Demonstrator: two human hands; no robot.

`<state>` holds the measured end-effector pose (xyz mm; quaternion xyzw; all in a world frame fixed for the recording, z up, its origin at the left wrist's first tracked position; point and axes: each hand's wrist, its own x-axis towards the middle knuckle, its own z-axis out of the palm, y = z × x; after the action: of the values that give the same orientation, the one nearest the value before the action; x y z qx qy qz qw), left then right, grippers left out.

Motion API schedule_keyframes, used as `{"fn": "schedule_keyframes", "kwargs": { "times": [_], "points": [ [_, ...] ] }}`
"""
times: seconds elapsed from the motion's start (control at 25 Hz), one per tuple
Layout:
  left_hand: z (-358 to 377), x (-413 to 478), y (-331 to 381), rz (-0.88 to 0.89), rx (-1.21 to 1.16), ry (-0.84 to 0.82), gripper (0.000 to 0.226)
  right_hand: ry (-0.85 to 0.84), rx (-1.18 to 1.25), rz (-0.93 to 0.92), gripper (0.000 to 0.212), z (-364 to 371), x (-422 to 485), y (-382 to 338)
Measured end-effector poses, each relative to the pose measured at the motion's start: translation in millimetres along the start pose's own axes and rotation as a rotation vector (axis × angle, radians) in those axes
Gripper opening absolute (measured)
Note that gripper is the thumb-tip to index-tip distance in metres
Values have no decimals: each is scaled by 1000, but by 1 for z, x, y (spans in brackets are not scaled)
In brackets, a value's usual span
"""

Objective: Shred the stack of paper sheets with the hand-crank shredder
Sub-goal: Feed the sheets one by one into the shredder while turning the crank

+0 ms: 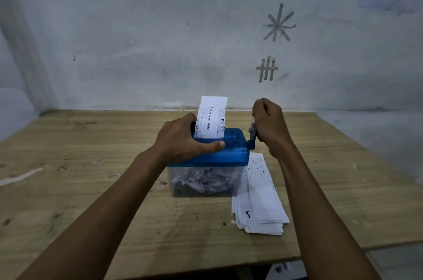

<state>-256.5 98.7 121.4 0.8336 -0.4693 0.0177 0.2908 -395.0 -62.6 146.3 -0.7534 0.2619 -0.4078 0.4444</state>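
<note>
A small shredder with a blue top (pixel 233 153) and a clear bin (pixel 203 182) full of paper shreds stands mid-table. A printed paper strip (pixel 211 118) sticks upright out of its slot. My left hand (pixel 183 140) grips the left side of the blue top, thumb lying along its front edge. My right hand (pixel 270 121) is curled round the crank handle (pixel 252 135) on the shredder's right side, with the handle raised. A stack of printed paper strips (pixel 261 199) lies on the table just right of the bin.
The wooden table (pixel 91 188) butts against a pale wall at the back. A loose paper scrap (pixel 20 176) lies near the table's left edge. The table's front edge runs low right, with floor beyond it.
</note>
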Motion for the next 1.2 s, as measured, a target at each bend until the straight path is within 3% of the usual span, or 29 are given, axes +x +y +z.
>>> {"fn": "schedule_keyframes", "kwargs": {
  "times": [0.2, 0.4, 0.48, 0.56, 0.64, 0.8, 0.92, 1.04, 1.2],
  "points": [
    [2, 2, -3, 52, -48, 25, 96, -124, 94, 445, 38, 18, 32, 27],
    [5, 4, -7, 75, 89, 13, 119, -131, 122, 627, 21, 32, 22, 49],
    [6, 3, -5, 49, 97, 26, 123, -195, 208, 720, 21, 34, -3, 69],
    [6, 1, -1, 20, 97, 47, 124, -146, 262, 755, 22, 32, -28, 82],
    [7, 1, 1, 5, 105, 62, 118, -87, 139, 668, 28, 25, -50, 85],
    [5, 3, 0, 7, 133, 45, 116, -37, -102, 311, 39, 0, -80, 53],
    [5, 3, -3, 24, 102, 6, 117, 121, -232, 60, 50, -10, -74, 13],
    [5, 2, -3, 62, 134, -16, 113, 234, -216, 29, 54, -5, -48, -5],
    [4, 5, -4, 87, 152, -19, 110, 141, -166, 99, 48, 7, 5, -12]
  ]
}}
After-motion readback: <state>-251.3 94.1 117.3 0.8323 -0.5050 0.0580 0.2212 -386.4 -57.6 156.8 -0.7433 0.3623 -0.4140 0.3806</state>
